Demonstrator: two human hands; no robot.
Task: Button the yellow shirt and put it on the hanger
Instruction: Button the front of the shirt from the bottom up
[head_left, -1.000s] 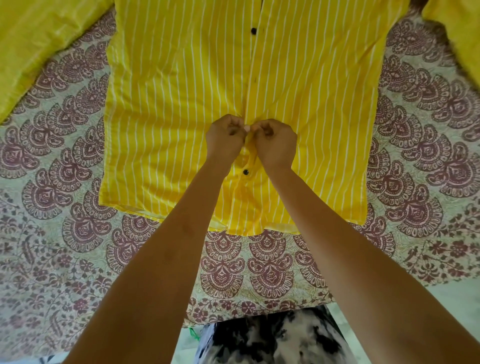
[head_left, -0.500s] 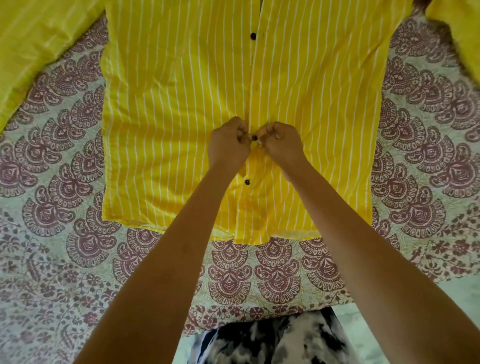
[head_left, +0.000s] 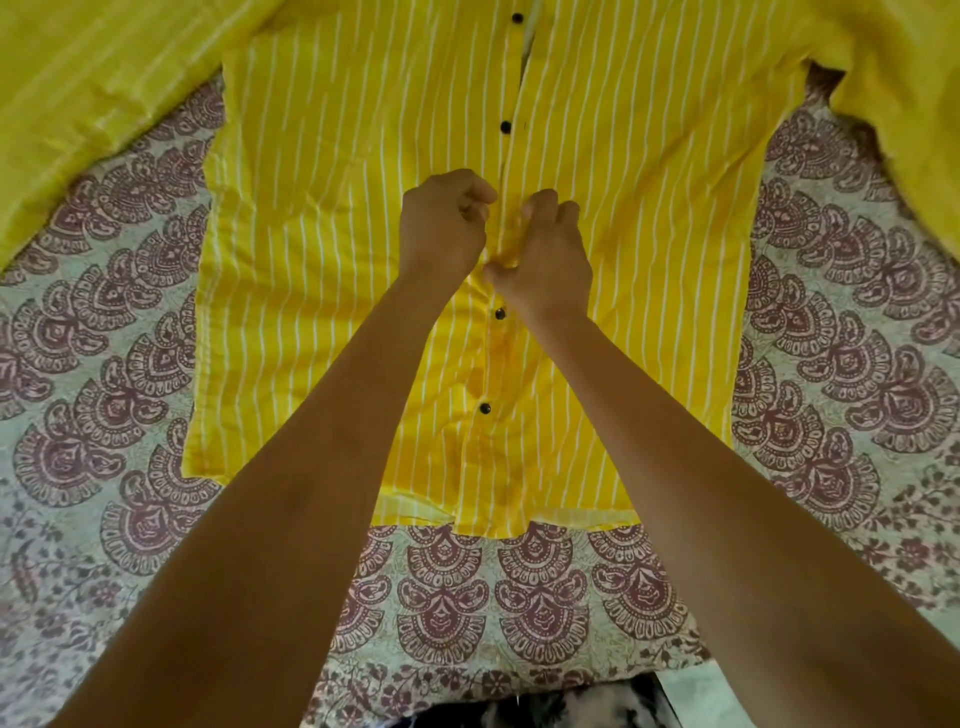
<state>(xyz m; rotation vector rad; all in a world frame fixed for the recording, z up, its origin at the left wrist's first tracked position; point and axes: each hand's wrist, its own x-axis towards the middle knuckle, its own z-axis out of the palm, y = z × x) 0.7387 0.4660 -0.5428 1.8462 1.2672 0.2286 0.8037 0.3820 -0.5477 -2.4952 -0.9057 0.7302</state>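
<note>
The yellow shirt (head_left: 322, 218) with thin white stripes lies flat, front up, on a patterned bedspread. Dark buttons run down its middle placket: two (head_left: 500, 313) below my hands look fastened, two (head_left: 506, 126) lie above them. My left hand (head_left: 441, 228) is curled at the left side of the placket. My right hand (head_left: 545, 260) pinches the placket fabric at mid-chest. Both hands meet over the same spot. No hanger is in view.
The bedspread (head_left: 104, 374) with maroon paisley print covers the surface around the shirt. The shirt's sleeves (head_left: 78, 104) spread to the upper left and upper right corners. The bed's near edge and a black-and-white garment (head_left: 545, 706) show at the bottom.
Both hands have moved up the placket away from me. A second fastened button now shows below them. The view has shifted, bringing more of the upper shirt in.
</note>
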